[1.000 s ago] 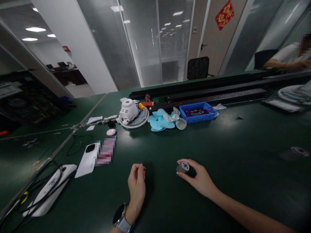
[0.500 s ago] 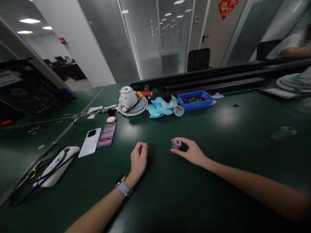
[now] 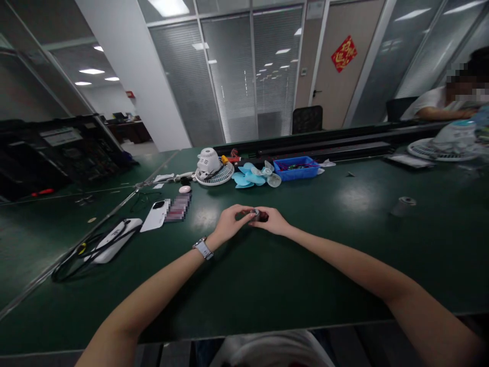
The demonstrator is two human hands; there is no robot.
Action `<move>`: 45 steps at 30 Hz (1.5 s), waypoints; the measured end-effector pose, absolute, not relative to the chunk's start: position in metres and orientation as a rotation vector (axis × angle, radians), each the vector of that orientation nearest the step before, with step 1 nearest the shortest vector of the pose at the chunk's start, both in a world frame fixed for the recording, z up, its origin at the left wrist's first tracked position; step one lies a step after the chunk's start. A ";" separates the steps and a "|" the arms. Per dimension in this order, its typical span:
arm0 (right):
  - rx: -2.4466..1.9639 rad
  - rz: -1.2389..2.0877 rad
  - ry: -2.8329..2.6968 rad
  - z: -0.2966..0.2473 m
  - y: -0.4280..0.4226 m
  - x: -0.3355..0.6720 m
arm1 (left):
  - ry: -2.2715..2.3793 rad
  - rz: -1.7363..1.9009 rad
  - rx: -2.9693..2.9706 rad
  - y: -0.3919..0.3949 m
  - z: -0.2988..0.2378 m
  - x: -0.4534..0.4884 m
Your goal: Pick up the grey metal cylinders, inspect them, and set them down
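Observation:
A small grey cylindrical motor (image 3: 256,214) is held between both hands over the green table, its body partly hidden by fingers. My right hand (image 3: 276,223) grips it from the right, thumb and fingers curled round its side. From the left, my left hand (image 3: 231,223) has its thumb and fingertips closed on the motor's upper part. A watch (image 3: 203,248) sits on my left wrist. Off to the right, a second grey metal cylinder (image 3: 404,206) stands upright, slightly blurred.
Beyond my hands lie blue fan blades (image 3: 248,176), a white fan housing (image 3: 209,164) and a blue bin (image 3: 296,168) of small parts. At left are a white phone (image 3: 155,216) and a white power bank (image 3: 118,239) with black cable. A person (image 3: 439,107) sits far right.
My right hand has carried the motor left, and my left hand has moved up and right to take hold of it too. The view has tilted up and back.

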State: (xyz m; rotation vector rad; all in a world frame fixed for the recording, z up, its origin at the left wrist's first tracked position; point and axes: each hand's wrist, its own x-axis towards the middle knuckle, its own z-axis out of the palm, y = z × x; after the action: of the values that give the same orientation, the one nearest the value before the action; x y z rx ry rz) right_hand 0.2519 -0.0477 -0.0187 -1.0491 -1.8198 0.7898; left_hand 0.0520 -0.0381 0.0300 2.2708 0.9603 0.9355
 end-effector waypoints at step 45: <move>-1.882 -0.037 -1.269 -0.034 -0.033 0.455 | 1.224 0.832 2.164 -0.025 -0.011 0.032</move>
State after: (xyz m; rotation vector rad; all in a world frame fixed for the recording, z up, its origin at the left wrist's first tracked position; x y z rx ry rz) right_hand 0.4549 -0.0327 -0.0343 -1.8821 -1.2688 -0.0369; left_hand 0.0323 -0.0251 -0.0109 2.1638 1.2241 0.8319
